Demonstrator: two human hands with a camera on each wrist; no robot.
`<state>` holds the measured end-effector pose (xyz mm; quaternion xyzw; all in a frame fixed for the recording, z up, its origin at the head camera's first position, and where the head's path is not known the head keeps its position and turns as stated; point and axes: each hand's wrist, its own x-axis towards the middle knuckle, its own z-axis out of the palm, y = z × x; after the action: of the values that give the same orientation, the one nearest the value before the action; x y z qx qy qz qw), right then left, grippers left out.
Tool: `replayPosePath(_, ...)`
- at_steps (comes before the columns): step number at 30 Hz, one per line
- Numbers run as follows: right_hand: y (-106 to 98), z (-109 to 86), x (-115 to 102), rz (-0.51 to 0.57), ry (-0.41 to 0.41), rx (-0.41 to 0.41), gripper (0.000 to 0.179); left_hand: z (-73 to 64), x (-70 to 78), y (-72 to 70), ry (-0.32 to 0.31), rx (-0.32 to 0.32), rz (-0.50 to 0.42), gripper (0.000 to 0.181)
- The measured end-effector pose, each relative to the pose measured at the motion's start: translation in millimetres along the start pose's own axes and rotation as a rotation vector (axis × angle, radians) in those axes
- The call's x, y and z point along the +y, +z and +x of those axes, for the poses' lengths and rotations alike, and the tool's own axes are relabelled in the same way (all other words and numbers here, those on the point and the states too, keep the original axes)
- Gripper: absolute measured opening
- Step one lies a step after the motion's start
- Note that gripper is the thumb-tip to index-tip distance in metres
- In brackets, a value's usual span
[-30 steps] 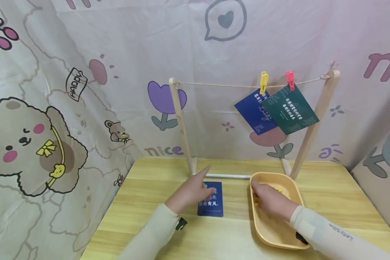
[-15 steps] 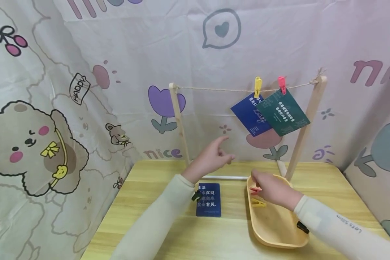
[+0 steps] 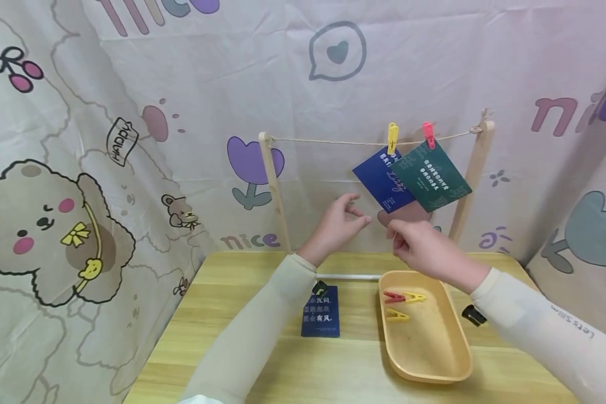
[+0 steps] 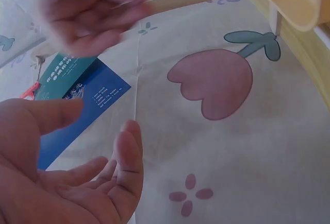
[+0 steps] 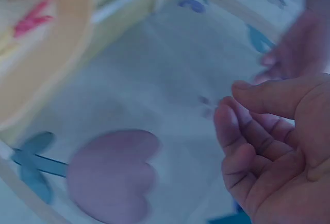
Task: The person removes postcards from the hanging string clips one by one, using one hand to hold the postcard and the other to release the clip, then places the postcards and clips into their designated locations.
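My left hand (image 3: 339, 221) is raised in front of the rope, its fingers spread and slightly bent around nothing. To its right, my right hand (image 3: 426, 247) hovers above the far end of the tan tray (image 3: 424, 345), fingers loosely curled; the right wrist view shows a gap between thumb and forefinger (image 5: 227, 123). In the tray lie a red clothespin (image 3: 395, 298) and yellow clothespins (image 3: 398, 315). Behind the hands, a blue card (image 3: 381, 185) hangs by a yellow clothespin (image 3: 393, 137), partly covered by a green card (image 3: 434, 178) under a pink clothespin (image 3: 428, 136).
A rope (image 3: 323, 141) spans two wooden posts (image 3: 278, 207), with a white bar (image 3: 353, 276) low between them. Another blue card (image 3: 323, 325) lies on the table (image 3: 222, 325), partly hidden by the left sleeve. A printed cloth (image 3: 207, 101) backs the table.
My right hand has lifted out of the tray, leaving the clothespins there in view. My left hand has risen from over the table card and moved right, towards the hanging cards.
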<state>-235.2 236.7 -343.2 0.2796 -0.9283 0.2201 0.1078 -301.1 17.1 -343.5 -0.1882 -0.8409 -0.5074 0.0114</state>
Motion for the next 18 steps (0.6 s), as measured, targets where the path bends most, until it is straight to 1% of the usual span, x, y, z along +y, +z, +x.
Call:
replayPosePath(4, -28, 15.3, -14, -0.017, -0.018, 0.054, 0.019, 8.5, 2.0, 1.9, 0.031, 0.014, -0.079, 0.064)
replayPosePath(9, -58, 34.1, -26, -0.037, -0.020, 0.120, 0.012, 16.5, 10.3, 6.9, 0.048, 0.034, -0.114, 0.056)
replayPosePath(13, -75, 47.9, -31, -0.054, -0.014, 0.194, 0.011, 22.8, 13.7, 11.3, 0.093, 0.046, -0.144, 0.050)
replayPosePath(18, -91, 62.6, -34, -0.081, -0.045, 0.307, 0.012, 29.7, 16.8, 16.8, 0.129, 0.067, -0.177, 0.051)
